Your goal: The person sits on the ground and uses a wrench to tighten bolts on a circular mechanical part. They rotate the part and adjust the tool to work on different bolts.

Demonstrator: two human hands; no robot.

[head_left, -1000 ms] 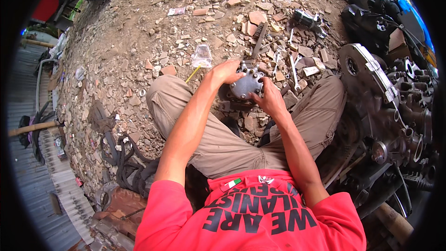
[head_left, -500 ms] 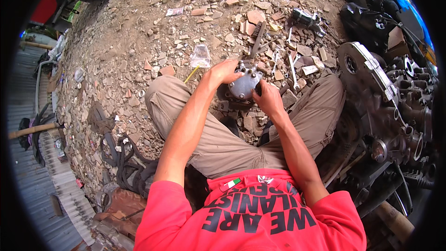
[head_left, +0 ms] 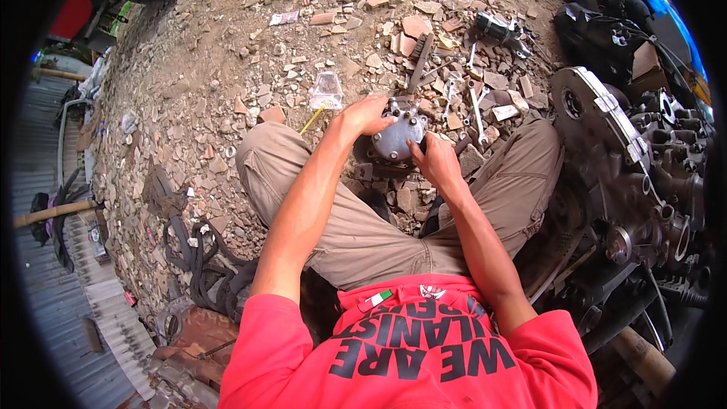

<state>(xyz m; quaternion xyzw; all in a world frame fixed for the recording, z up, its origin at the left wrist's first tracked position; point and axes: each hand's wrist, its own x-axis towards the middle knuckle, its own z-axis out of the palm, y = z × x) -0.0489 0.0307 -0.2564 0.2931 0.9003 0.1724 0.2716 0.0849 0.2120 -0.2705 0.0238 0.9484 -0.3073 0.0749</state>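
In the head view, the round bolted metal housing [head_left: 395,141] sits on the rubble just off centre, toward 12 o'clock, between the person's knees. The left hand [head_left: 365,117] curls around its 10 o'clock edge, thumb by the bolts. The right hand [head_left: 438,159] meets its 4 o'clock edge, thumb on the cover; whether its fingers grip I cannot tell. From the housing, a wire brush [head_left: 420,64] lies past 12, a combination wrench [head_left: 478,113] between 2 and 3, an engine [head_left: 644,163] at 3, a clear plastic container [head_left: 326,91] at 10. At 6 o'clock the red T-shirt [head_left: 326,386] bears bold black capitals, upside down, and a green-white-red patch [head_left: 376,301]. A small packet [head_left: 285,19] between 10 and 11 shows print too small to read.
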